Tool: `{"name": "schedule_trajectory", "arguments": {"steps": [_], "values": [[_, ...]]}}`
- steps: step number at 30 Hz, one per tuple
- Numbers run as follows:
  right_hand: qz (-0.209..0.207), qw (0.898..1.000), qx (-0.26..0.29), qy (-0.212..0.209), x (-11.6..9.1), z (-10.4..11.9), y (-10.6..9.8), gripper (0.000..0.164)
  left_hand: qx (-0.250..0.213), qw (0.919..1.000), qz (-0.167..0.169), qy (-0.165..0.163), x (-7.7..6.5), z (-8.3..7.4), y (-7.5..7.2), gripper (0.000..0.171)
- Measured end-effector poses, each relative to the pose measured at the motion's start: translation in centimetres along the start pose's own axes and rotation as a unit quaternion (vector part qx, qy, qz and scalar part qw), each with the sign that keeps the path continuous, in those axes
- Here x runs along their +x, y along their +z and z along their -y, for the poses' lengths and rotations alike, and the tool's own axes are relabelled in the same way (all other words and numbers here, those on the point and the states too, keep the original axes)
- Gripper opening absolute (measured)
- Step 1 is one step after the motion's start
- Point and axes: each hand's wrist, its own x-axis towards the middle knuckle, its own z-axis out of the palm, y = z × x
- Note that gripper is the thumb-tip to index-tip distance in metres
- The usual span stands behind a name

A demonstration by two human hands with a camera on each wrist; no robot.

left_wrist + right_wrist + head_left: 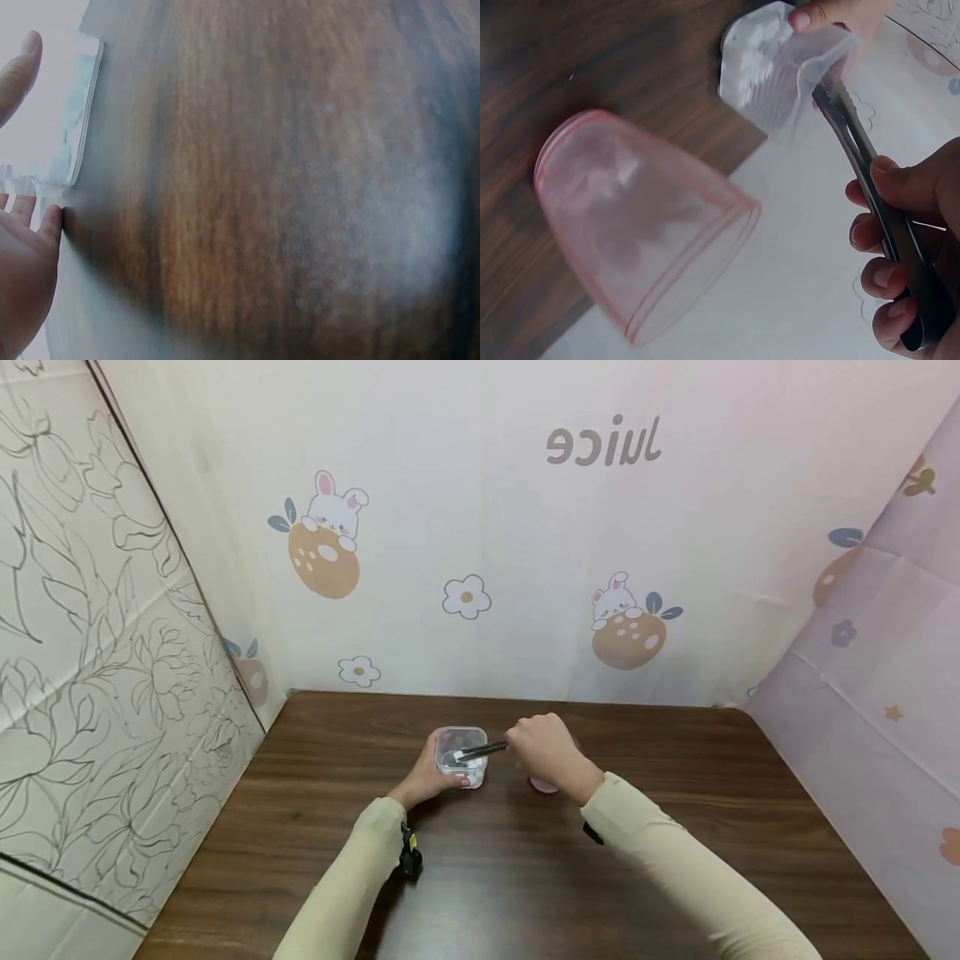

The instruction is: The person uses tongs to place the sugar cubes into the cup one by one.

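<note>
My left hand (422,779) grips a small clear plastic container (461,739), thumb on the near side and fingers on the far side. White contents (759,49) show through its wall in the right wrist view. My right hand (547,752) holds dark tongs (871,176), fingers wrapped around the arms. The tongs' tips reach inside the container, beside a small white piece (458,756). Below the right hand stands a translucent pink cup (641,214), mostly hidden by that hand in the head view. In the left wrist view, the container is washed out by glare.
The dark wood-grain table (495,877) runs back to a printed curtain (465,527) with rabbits and flowers. Further curtains hang at the left (112,652) and right (877,693) sides. A small black device (410,856) sits at the left wrist.
</note>
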Motion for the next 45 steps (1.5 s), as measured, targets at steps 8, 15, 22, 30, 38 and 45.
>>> {"name": "schedule_trajectory", "arguments": {"steps": [8,15,22,30,38,45], "values": [[-0.012,1.0,-0.021,-0.017,1.2,1.5,1.3,0.023,-0.015,0.9997,0.012,0.017,0.4,0.1,0.0,0.094],[-0.029,0.999,-0.033,-0.02,1.8,2.1,1.9,0.022,-0.01,0.9998,0.007,0.017,0.6,0.0,0.0,0.095],[-0.05,0.997,-0.043,-0.033,2.1,2.7,2.3,0.025,-0.003,0.9999,0.008,0.01,0.6,0.0,-0.1,0.095],[-0.035,0.997,-0.054,-0.034,2.6,3.1,2.6,0.019,0.03,0.9992,-0.026,-0.011,1.7,2.9,0.0,0.1],[-0.032,0.998,-0.053,-0.033,2.7,3.3,2.8,0.021,0.044,0.9983,-0.032,-0.02,1.6,3.1,-0.1,0.1],[-0.033,0.997,-0.058,-0.036,2.4,3.3,2.3,0.022,0.044,0.9983,-0.035,-0.014,1.2,3.5,0.1,0.099]]}}
